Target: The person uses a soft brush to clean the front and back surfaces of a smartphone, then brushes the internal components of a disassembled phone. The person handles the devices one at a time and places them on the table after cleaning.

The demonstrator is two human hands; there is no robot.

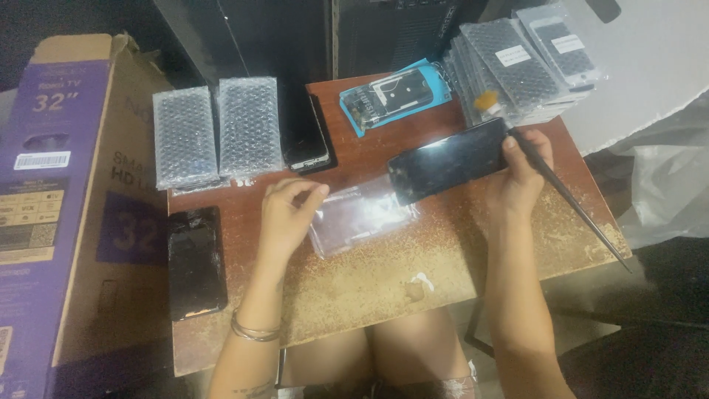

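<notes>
- The right hand (521,177) is closed around one end of a dark phone panel (449,160) and, along with it, a thin black pointed tool (572,203). The panel is tilted, and its far end juts toward 9 o'clock over the counter (384,284), so it could pivot out of that one-ended grip and drop flat on the wood.
- The tool's point trails toward 4 o'clock past the counter edge. With both items in one grip, a turn of the wrist might drag the shaft across the glass.
- The left hand (288,214) is pinched loosely at the fingertips, holding nothing that can be made out, just beside a clear plastic sleeve (358,218) lying at the centre. The slick sleeve could slide if nudged.
- A cracked black phone (195,260) lies at 9 o'clock near the left forearm and could be knocked by an elbow.
- The stack of wrapped screens (517,70) at 1 o'clock leans and may topple.
</notes>
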